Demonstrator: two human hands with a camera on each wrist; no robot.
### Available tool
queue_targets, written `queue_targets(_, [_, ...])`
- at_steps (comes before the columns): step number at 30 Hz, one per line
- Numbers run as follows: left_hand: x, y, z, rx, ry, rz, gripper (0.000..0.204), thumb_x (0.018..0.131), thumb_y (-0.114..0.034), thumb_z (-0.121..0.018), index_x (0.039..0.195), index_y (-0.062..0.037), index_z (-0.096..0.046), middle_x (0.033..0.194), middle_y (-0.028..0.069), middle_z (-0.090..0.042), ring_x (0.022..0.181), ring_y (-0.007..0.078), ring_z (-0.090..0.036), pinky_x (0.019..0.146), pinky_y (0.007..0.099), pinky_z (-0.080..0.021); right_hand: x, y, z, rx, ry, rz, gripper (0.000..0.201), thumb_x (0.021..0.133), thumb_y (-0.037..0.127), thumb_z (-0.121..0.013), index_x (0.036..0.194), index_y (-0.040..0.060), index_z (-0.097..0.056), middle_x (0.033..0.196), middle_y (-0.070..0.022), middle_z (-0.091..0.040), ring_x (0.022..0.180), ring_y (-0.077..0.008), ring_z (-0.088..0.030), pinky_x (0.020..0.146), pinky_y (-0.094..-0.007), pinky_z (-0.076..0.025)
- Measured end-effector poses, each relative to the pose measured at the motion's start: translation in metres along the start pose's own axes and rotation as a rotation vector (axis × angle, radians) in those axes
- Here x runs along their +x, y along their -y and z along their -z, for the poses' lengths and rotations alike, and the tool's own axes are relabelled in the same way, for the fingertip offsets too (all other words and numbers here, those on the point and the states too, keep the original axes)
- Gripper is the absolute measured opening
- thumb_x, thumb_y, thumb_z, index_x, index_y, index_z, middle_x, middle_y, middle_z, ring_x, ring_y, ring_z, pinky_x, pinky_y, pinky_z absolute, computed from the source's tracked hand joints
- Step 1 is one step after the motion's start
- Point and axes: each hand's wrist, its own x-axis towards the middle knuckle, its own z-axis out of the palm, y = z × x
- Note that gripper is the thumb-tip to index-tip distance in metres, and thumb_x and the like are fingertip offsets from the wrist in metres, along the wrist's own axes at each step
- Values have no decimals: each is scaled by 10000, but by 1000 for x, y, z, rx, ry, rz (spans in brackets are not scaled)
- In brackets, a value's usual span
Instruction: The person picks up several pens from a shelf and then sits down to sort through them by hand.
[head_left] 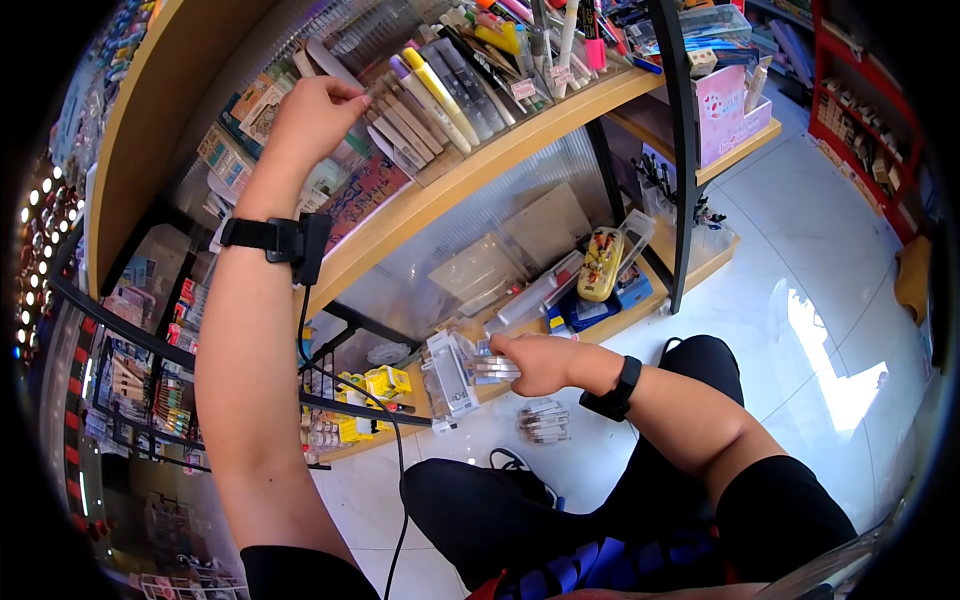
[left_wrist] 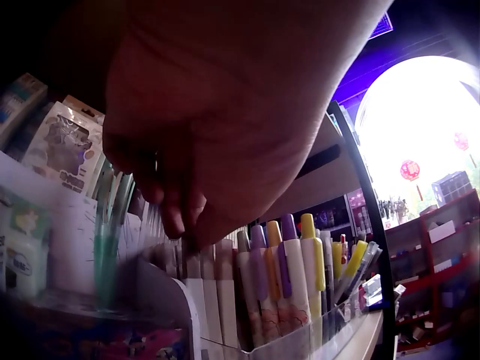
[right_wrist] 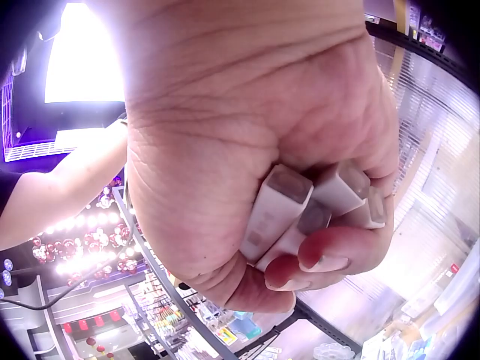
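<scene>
My left hand (head_left: 315, 115) is raised over the upper shelf, at a clear pen holder full of markers. Its bent fingers (left_wrist: 174, 214) pinch the top of a marker in the row of brown-capped white markers (left_wrist: 208, 296); the palm hides part of that row. Beside them stand white markers with purple, orange and yellow caps (left_wrist: 309, 247). Lower down, my right hand (head_left: 545, 365) grips a bundle of white square-bodied markers (right_wrist: 279, 202) with brown and grey ends, fingers curled round them. More bundled markers (head_left: 545, 422) lie on the floor below it.
A wooden shelf edge (head_left: 440, 172) and black metal post (head_left: 682, 200) frame the rack. On the lower shelf are a clear box (head_left: 452, 372), a yellow tin case (head_left: 602, 262) and yellow packets (head_left: 385, 383). A cable (head_left: 398, 470) hangs from the left wrist. Knees are bent near the floor.
</scene>
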Motion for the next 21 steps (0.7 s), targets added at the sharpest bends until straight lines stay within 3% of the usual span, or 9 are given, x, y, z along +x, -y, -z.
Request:
queue_targets(3, [3, 6, 1, -36, 39, 22, 361, 905, -273, -774, 1128, 11, -769, 1014, 127, -779, 957, 202, -725, 864, 341, -557, 1, -4, -2, 2, -11, 13, 526, 789, 106, -664, 1290, 54, -514, 1055, -255, -713, 1049, -462, -670, 882, -525, -525])
queue_targets(5, [4, 10, -1, -150, 23, 4, 333, 869, -260, -783, 1094, -14, -786, 941, 110, -772, 783, 181, -714, 700, 334, -564, 2, -5, -2, 7, -7, 13, 534, 790, 109, -667, 1297, 52, -512, 1059, -258, -712, 1050, -465, -669, 884, -525, -525])
queue_targets(9, [4, 7, 3, -155, 27, -21, 334, 858, -232, -767, 1114, -18, -779, 925, 88, -761, 707, 138, -671, 607, 304, -530, 3, -7, -3, 15, -2, 17, 562, 790, 116, -677, 1320, 40, -504, 1071, -267, -708, 1055, -469, -668, 893, -525, -526])
queue_targets(11, [4, 3, 6, -146, 99, 73, 348, 845, -192, -751, 1147, -20, -768, 956, 82, -757, 686, 129, -660, 567, 291, -509, 3, -8, -3, 13, 1, 17, 566, 791, 116, -678, 1322, 36, -502, 1077, -269, -706, 1059, -468, -667, 895, -522, -527])
queue_targets(12, [3, 2, 7, -146, 99, 73, 348, 845, -192, -751, 1147, -20, -768, 956, 82, -757, 686, 129, -660, 567, 291, -509, 3, -7, -3, 12, 2, 17, 570, 791, 115, -680, 1325, 33, -501, 1083, -272, -705, 1063, -467, -667, 896, -519, -529])
queue_targets(14, [1, 0, 8, -184, 112, 65, 414, 880, -162, -746, 1259, 0, -718, 1072, 111, -757, 974, 182, -707, 867, 307, -551, 3, -7, -2, 18, 11, 16, 570, 791, 111, -678, 1326, 28, -499, 1086, -277, -702, 1065, -468, -666, 898, -516, -529])
queue_targets(21, [2, -2, 5, -205, 92, 61, 479, 873, -67, -738, 1343, -20, -656, 1050, 88, -732, 978, 158, -697, 842, 295, -558, 1, -3, 3, 36, 19, 6, 512, 795, 94, -668, 1272, 16, -497, 1080, -284, -685, 1056, -480, -650, 893, -517, -522])
